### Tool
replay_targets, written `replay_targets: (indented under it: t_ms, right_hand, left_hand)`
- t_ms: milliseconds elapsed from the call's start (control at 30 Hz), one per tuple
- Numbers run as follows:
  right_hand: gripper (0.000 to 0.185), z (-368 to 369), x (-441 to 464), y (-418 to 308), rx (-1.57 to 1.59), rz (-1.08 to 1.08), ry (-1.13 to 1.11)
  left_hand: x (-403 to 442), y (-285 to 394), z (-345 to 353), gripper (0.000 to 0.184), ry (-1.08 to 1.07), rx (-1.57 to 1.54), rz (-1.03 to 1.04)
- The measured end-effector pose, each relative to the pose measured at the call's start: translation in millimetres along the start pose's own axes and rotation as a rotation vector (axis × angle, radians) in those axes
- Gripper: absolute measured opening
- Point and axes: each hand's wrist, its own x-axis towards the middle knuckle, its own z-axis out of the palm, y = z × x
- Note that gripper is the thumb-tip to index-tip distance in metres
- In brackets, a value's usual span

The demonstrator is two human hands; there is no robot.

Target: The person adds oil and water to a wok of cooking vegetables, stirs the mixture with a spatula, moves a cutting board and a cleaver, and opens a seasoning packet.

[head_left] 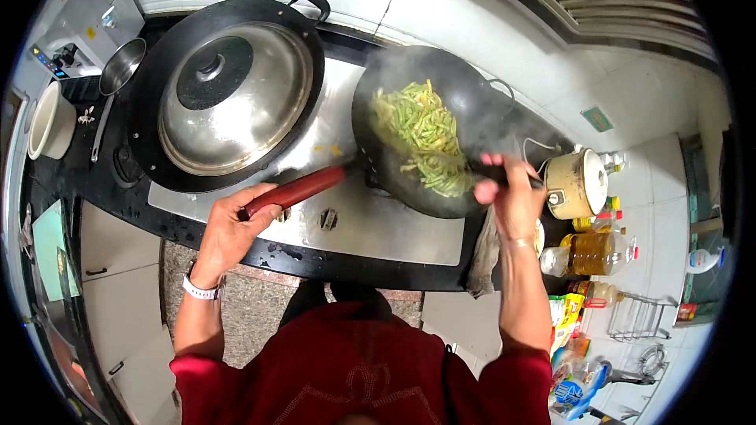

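Closed around the reddish wooden handle [305, 188] of a dark wok [465, 83] is my left hand [235, 224], with a white watch strap at the wrist. Sliced green beans [421, 122] with small pale bits lie in the wok, and steam rises from it. My right hand [513, 195] grips the dark handle of a spatula [482, 169] over the wok's right side. The spatula's blade reaches in among the beans and is blurred, so its shape is hard to make out.
A larger wok [146, 134] with a domed metal lid [264, 114] stands on the stove's left. Farther left are a ladle [122, 67] and a white bowl [55, 126]. On the right are a cream electric pot [568, 185], oil bottles [596, 254] and a grey cloth [483, 264].
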Motion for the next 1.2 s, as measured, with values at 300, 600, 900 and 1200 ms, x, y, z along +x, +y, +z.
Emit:
replay_targets:
  t_ms: [300, 600, 900, 1200]
  right_hand:
    - [0.021, -30, 28, 52, -0.204, -0.415, -0.026]
    - [0.03, -55, 30, -18, -0.319, -0.139, -0.09]
    - [0.027, -24, 36, -104, -0.825, -0.035, -0.149]
    - [0.026, -42, 12, -95, -0.567, -0.125, -0.1]
  left_hand:
    - [2, -2, 2, 0.031, -0.008, -0.064, 0.001]
    - [3, 5, 1, 0.029, -0.02, -0.023, 0.023]
    - [3, 2, -1, 0.029, -0.027, -0.036, 0.013]
    - [5, -2, -2, 0.03, -0.037, -0.039, 0.011]
